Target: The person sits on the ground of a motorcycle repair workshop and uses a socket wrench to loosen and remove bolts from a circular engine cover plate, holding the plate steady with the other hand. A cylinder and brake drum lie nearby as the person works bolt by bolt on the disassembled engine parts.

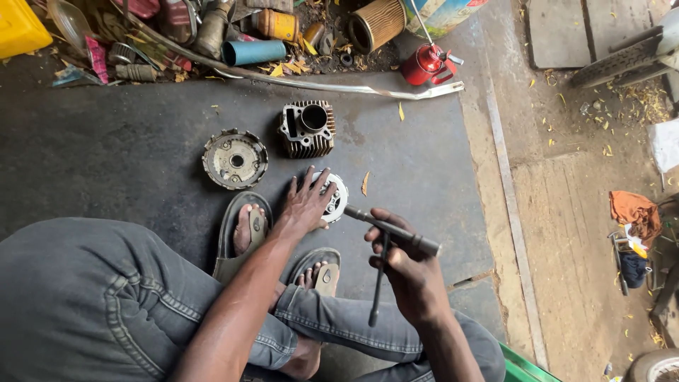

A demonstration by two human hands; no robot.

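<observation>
My left hand (305, 204) presses flat, fingers spread, on a round silver clutch part (335, 197) lying on the dark floor mat (127, 148). My right hand (404, 263) grips a black T-handle socket wrench (393, 232), its socket end set into the clutch part beside my left hand. The wrench's crossbar hangs down past my right hand. Beyond my left hand sit a finned engine cylinder (307, 129) and a round clutch housing (235, 158). My feet in sandals (247, 230) rest just below the left hand.
A heap of scrap parts, cans and a cylindrical filter (375, 22) lies along the far edge, with a red oil can (426, 64) and a bent metal bar (339, 86). Bare concrete floor (566, 212) is on the right, with an orange cloth (634, 209).
</observation>
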